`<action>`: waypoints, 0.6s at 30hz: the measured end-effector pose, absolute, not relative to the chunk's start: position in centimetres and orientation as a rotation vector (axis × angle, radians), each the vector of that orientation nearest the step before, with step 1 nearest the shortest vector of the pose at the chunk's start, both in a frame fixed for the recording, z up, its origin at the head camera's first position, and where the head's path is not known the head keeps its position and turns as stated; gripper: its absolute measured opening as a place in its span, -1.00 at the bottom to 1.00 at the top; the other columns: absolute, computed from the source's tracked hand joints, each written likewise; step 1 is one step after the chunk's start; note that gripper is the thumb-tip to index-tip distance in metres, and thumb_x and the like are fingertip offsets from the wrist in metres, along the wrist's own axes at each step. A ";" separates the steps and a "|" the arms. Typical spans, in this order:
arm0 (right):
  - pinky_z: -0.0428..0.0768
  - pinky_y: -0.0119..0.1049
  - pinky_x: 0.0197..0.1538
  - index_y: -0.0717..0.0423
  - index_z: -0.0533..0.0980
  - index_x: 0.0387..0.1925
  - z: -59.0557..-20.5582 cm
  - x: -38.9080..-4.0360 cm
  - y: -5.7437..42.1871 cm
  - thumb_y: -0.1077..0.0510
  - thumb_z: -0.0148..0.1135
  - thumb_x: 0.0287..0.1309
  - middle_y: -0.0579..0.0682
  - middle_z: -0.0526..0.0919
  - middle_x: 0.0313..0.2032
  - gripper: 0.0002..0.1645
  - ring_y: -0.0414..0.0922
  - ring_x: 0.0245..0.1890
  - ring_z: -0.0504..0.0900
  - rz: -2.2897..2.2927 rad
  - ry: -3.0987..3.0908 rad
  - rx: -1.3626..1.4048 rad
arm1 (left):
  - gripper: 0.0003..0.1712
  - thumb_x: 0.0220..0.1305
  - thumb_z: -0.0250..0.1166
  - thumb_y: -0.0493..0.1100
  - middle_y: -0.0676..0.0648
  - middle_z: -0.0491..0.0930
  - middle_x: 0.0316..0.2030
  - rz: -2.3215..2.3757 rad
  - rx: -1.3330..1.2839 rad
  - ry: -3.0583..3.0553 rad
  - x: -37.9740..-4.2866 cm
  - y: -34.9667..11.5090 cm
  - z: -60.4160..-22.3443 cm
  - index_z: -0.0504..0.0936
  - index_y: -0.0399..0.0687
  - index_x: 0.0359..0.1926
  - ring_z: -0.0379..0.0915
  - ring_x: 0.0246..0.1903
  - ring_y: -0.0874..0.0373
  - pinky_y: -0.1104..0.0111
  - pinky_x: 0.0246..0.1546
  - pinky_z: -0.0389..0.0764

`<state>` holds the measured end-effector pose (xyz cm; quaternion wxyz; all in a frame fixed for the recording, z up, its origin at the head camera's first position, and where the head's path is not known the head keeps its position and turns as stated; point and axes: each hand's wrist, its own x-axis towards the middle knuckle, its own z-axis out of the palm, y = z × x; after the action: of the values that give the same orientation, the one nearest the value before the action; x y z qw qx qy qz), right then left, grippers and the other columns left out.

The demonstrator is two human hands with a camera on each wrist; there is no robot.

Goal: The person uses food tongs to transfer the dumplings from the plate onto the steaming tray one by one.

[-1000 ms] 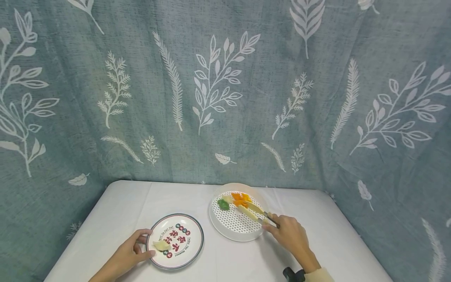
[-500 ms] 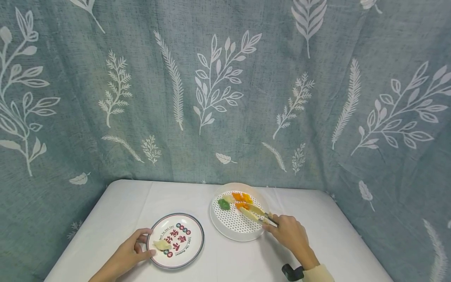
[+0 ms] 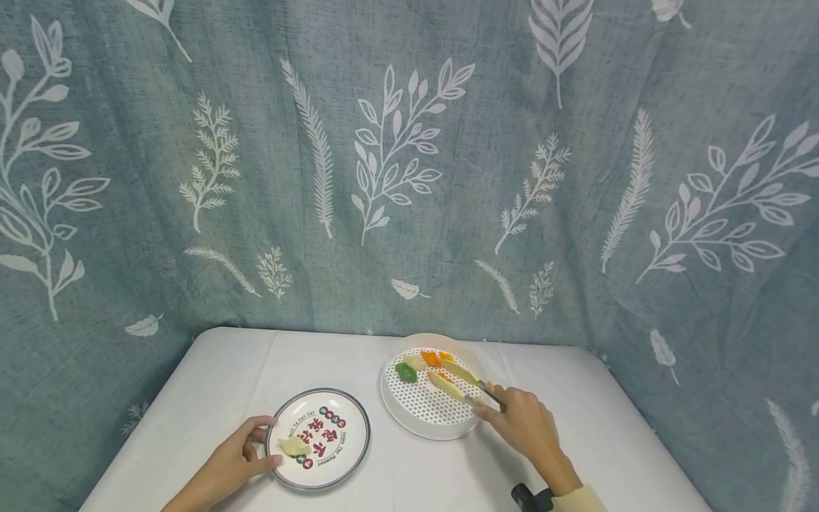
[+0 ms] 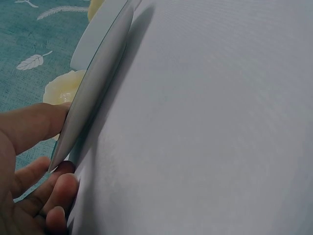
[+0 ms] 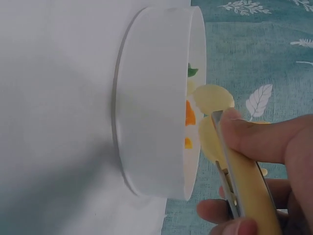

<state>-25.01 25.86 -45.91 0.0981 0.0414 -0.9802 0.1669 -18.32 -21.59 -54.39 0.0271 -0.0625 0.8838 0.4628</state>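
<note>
My left hand (image 3: 232,456) grips the left rim of a white plate (image 3: 348,430) with red lettering and a dark blue edge; the left wrist view shows the thumb over the rim and fingers below. A pale, dumpling-like piece (image 3: 294,446) lies on the plate near the thumb. With my right hand (image 3: 526,421) I hold tongs (image 3: 449,386) with yellowish heads, parted over orange pieces in a white perforated steamer basket (image 3: 435,419). Also inside are a green piece (image 3: 406,372), a pale piece (image 3: 414,362) and an orange piece (image 3: 431,358). The tong heads partly hide another orange piece.
A white cloth covers the table (image 3: 384,469). Behind and at both sides hangs a blue-green curtain (image 3: 409,270) with white leaf prints. The basket wall (image 5: 151,103) stands upright between the table and the food, seen from the right wrist.
The tong heads have spread slightly and shifted towards the back of the basket, covering more of the nearer orange piece. My left hand and the plate stay in place.
</note>
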 end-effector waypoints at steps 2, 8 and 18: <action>0.23 -0.23 -0.57 0.21 0.69 0.08 -45.8 -24.8 25.6 -0.27 0.54 0.04 -0.10 0.30 -0.64 -0.24 -0.15 -0.61 0.28 0.513 -2.881 0.140 | -0.08 -0.02 0.66 -0.03 -0.03 0.57 -0.08 1.430 -0.195 2.729 -18.3 -21.6 -54.4 0.44 -0.11 0.33 0.34 -0.39 0.10 0.33 -0.47 0.41; 0.22 -0.28 -0.56 0.13 0.74 -0.03 -45.8 -24.2 24.1 -0.28 0.54 0.04 -0.15 0.31 -0.64 -0.34 -0.19 -0.60 0.26 0.560 -2.833 0.237 | -0.08 -0.03 0.66 -0.02 -0.03 0.56 -0.08 1.419 -0.186 2.735 -18.2 -21.7 -54.4 0.44 -0.12 0.34 0.33 -0.39 0.10 0.33 -0.47 0.40; 0.26 -0.35 -0.56 0.11 0.74 -0.02 -46.5 -22.9 21.2 -0.33 0.54 0.01 -0.27 0.36 -0.62 -0.31 -0.28 -0.61 0.27 0.604 -2.799 0.380 | -0.08 -0.01 0.65 0.00 -0.02 0.56 -0.08 1.422 -0.187 2.730 -18.3 -21.7 -54.5 0.43 -0.12 0.34 0.33 -0.38 0.10 0.32 -0.47 0.40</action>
<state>-22.89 21.23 -46.48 0.1264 0.1304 -0.9612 0.2075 -18.29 -21.71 -54.53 0.0287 -0.0605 0.8849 0.4610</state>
